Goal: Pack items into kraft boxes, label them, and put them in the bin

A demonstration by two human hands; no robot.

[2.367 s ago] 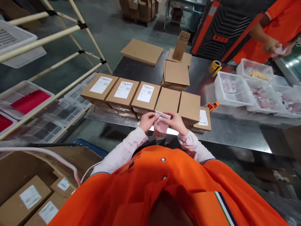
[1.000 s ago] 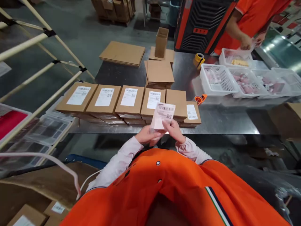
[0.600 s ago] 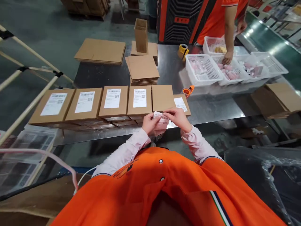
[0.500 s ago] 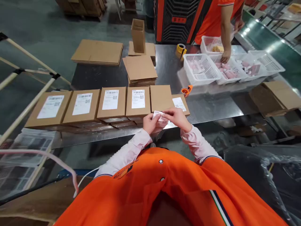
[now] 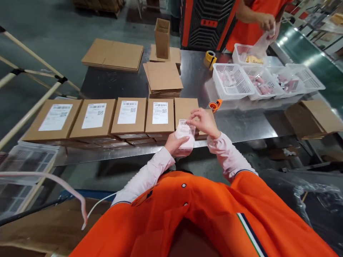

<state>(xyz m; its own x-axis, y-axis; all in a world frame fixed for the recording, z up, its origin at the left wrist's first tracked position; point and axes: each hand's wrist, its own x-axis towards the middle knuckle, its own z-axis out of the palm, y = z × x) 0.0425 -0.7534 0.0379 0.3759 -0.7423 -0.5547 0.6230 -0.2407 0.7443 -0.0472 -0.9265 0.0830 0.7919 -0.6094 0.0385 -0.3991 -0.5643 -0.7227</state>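
Observation:
A small stack of printed shipping labels [image 5: 187,135] is held by my left hand [image 5: 175,143], thumb on top, just off the table's front edge. My right hand [image 5: 203,122] has its thumb and forefinger pinched at the upper right edge of the top label. Right behind the labels stands a closed cardboard box [image 5: 184,107] whose visible top is bare. To its left runs a row of closed boxes with white labels on top, the nearest being a labelled box [image 5: 160,117]. Another box [image 5: 210,116] is partly hidden behind my right hand.
An orange tape dispenser [image 5: 215,105] and a yellow one [image 5: 210,59] lie on the metal table [image 5: 235,119]. Flat cardboard [image 5: 164,76] is stacked behind the boxes. White baskets [image 5: 232,91] hold bagged pink items. Across the table a co-worker's hand [image 5: 266,22] holds a clear bag.
The labels have tilted up to show their printed face, and my right hand has shifted to their upper edge. The co-worker's hand has risen from the basket with a clear bag.

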